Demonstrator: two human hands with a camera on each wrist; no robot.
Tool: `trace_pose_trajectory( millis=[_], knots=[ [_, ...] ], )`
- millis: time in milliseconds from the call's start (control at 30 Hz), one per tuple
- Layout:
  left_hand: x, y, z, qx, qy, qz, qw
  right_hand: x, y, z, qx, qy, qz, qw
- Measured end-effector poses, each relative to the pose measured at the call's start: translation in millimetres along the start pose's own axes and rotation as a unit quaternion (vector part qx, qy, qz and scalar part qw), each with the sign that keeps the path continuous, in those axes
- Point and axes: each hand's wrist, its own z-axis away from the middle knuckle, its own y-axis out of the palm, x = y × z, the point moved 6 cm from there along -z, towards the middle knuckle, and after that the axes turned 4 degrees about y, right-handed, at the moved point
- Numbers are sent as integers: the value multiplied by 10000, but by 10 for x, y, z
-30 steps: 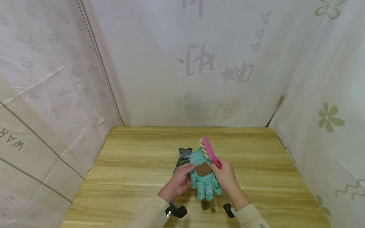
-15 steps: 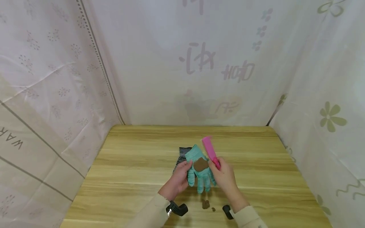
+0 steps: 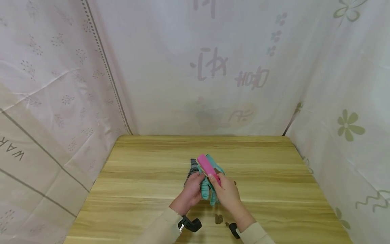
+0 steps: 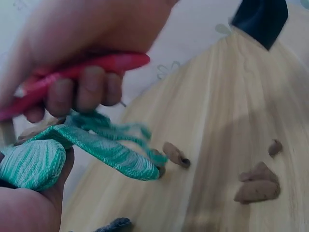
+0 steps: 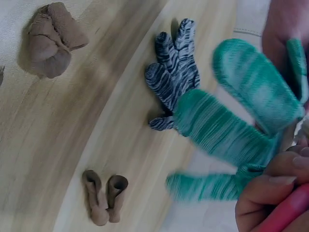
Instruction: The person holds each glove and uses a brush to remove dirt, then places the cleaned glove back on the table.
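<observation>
My left hand (image 3: 192, 189) holds a green-and-white knit glove (image 3: 205, 190), its thumb on the glove's left edge and the glove's fingers dangling toward me. A brown clay-like patch (image 3: 217, 169) on the glove is mostly covered by my right hand (image 3: 228, 192). That hand grips a pink brush (image 3: 206, 164) by the handle, with the pale bristles facing down and left over the glove. Curled fingers (image 4: 89, 87) wrap the brush handle in the left wrist view. Whether the bristles press on the fabric is hard to tell.
A black-and-grey knit glove (image 5: 176, 77) lies on the wooden table (image 3: 146, 169), partly behind the green one. Brown clay-like lumps (image 3: 218, 219) sit near the front, and curled pieces (image 5: 104, 198) lie apart from them. Printed curtains (image 3: 170, 84) enclose the table's back and sides.
The brush has swept left and down, from the right of the brown patch to over the glove. The green glove has shifted slightly left and bunched. A brown piece now shows right of my right hand.
</observation>
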Motion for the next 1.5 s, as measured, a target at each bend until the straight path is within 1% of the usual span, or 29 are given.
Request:
trace_pose_trajectory(
  millis=[200, 367, 467, 567, 700, 800, 933, 1033, 1100, 1200, 1300, 1400, 1500],
  knots=[
    [-36, 13, -23, -175, 20, 82, 9998, -63, -30, 1, -33, -70, 591, 9982],
    [-59, -37, -50, -350, 12, 318, 9989, -129, -39, 38, 38, -75, 807, 9967],
    [-79, -63, -50, -366, 43, 328, 9988, -173, -42, 45, 49, -71, 891, 9960],
    [-99, -65, -40, -317, 19, 284, 9991, -195, -62, 52, 18, -147, 915, 9957],
    [-144, -73, -45, -323, 5, 320, 9990, -217, -109, 61, -1, -129, 909, 9958],
    [-159, -69, -73, -333, -34, 359, 9988, -258, -150, 70, 48, 34, 873, 9962],
    [-148, -61, -118, -320, -59, 566, 9979, -310, -179, 73, 76, 166, 797, 9967],
    [-146, -71, -131, -249, -33, 639, 9976, -326, -189, 68, 17, 257, 602, 9979],
    [-134, -83, -118, -170, -19, 538, 9984, -321, -185, 66, -34, 327, 414, 9986],
    [-78, -106, -53, -113, -6, 348, 9993, -268, -137, 72, -89, 345, 178, 9992],
    [8, -118, 10, -73, -17, 144, 9999, -171, -47, 73, -121, 219, 117, 9996],
    [74, -125, 55, -71, -21, 51, 10000, -92, 75, 72, -78, 49, 186, 9998],
    [111, -167, 86, -237, -18, 48, 9997, -100, 197, 77, 54, -58, 421, 9991]
  ],
)
